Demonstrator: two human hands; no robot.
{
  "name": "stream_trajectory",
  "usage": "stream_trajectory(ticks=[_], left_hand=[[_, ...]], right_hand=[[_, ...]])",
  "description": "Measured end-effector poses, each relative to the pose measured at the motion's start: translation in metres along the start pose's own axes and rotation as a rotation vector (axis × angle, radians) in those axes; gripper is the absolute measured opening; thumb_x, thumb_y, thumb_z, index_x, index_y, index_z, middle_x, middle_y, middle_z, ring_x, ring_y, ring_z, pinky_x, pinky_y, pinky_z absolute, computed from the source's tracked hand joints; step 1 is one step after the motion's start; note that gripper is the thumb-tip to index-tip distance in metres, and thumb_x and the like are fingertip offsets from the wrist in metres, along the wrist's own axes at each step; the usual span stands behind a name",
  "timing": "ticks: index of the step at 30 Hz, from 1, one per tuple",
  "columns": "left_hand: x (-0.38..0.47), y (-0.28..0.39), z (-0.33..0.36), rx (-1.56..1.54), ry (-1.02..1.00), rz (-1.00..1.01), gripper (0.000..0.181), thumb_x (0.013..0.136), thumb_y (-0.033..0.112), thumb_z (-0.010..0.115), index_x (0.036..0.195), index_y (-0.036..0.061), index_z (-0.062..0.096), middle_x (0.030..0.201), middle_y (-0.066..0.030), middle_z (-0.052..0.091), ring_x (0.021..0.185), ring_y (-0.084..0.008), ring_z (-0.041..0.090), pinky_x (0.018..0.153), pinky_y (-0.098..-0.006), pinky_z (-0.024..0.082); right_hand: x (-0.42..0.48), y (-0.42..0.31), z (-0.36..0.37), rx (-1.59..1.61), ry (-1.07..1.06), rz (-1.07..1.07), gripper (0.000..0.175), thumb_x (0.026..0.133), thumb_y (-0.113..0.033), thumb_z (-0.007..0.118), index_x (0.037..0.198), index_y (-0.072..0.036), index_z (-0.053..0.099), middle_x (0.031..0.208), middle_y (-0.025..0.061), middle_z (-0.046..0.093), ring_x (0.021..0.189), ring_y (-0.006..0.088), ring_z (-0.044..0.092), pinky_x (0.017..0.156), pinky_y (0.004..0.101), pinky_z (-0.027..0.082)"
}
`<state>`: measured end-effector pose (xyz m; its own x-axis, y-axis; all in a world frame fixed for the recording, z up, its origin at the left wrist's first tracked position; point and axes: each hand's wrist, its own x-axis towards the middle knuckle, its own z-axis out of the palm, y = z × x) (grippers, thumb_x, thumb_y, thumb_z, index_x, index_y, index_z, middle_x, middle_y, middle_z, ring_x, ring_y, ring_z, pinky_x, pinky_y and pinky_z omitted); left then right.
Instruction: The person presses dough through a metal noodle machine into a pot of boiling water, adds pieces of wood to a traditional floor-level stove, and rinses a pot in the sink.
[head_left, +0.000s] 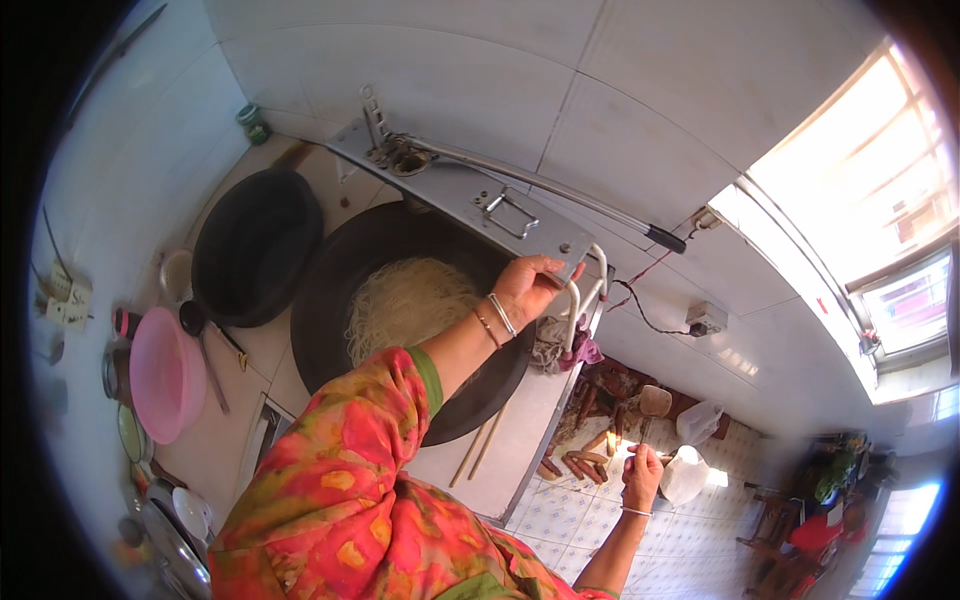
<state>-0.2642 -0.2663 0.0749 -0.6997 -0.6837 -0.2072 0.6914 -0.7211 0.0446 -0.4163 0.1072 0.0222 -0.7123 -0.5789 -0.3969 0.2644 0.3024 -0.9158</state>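
Observation:
My left hand (529, 289) grips the near end of a long metal noodle press (465, 199), thumb on top. The press lies across the rim of a large dark wok (322, 315), its long lever with a black grip lying along the wall side. Pale noodles (409, 300) lie in the wok, partly hidden by my forearm. At the lower right, my right hand (643, 472) is curled above the tiled floor, near a scoop-like thing with a thin handle (655, 401) and a white object (684, 476). Whether it holds the handle cannot be told.
Left of the wok are a black basin (259, 247), a pink plastic basin (166, 375) and a dark ladle (193, 319). Two chopsticks (480, 450) lie by the wok. A rag (551, 345) is bunched at the counter edge. Corncobs (585, 465) lie on the floor. A plugged socket (707, 319) is on the wall.

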Motion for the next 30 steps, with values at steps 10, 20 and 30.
stream_trajectory(ticks=[10, 20, 30], left_hand=[[0.056, 0.043, -0.024, 0.002, 0.112, 0.081, 0.013, 0.072, -0.016, 0.050, 0.075, -0.0042, 0.047, 0.080, -0.0116, 0.050, 0.080, -0.0224, 0.054, 0.094, -0.0495, 0.048], [0.072, 0.058, -0.050, 0.030, 0.154, 0.161, 0.013, 0.073, -0.015, 0.051, 0.073, -0.0025, 0.050, 0.079, -0.0107, 0.052, 0.076, -0.0204, 0.054, 0.093, -0.0493, 0.048], [-0.025, 0.081, -0.039, 0.485, 0.353, 0.236, 0.018, 0.082, 0.003, 0.060, 0.099, 0.0059, 0.055, 0.097, -0.0097, 0.060, 0.096, -0.0219, 0.058, 0.088, -0.0397, 0.048]], right_hand=[[-0.001, 0.015, -0.001, 0.084, 0.076, 0.070, 0.029, 0.095, -0.030, 0.050, 0.080, -0.007, 0.059, 0.055, -0.0032, 0.048, 0.040, 0.0026, 0.033, 0.036, 0.0178, 0.023], [0.012, 0.029, 0.037, 0.136, 0.039, 0.099, 0.028, 0.095, -0.030, 0.050, 0.084, -0.005, 0.058, 0.054, -0.0037, 0.047, 0.039, 0.0027, 0.032, 0.034, 0.0182, 0.022], [0.008, 0.109, 0.104, -0.168, -0.118, -0.017, 0.033, 0.090, -0.009, 0.053, 0.120, 0.004, 0.053, 0.089, 0.0029, 0.059, 0.076, 0.0064, 0.052, 0.070, 0.0198, 0.044]])
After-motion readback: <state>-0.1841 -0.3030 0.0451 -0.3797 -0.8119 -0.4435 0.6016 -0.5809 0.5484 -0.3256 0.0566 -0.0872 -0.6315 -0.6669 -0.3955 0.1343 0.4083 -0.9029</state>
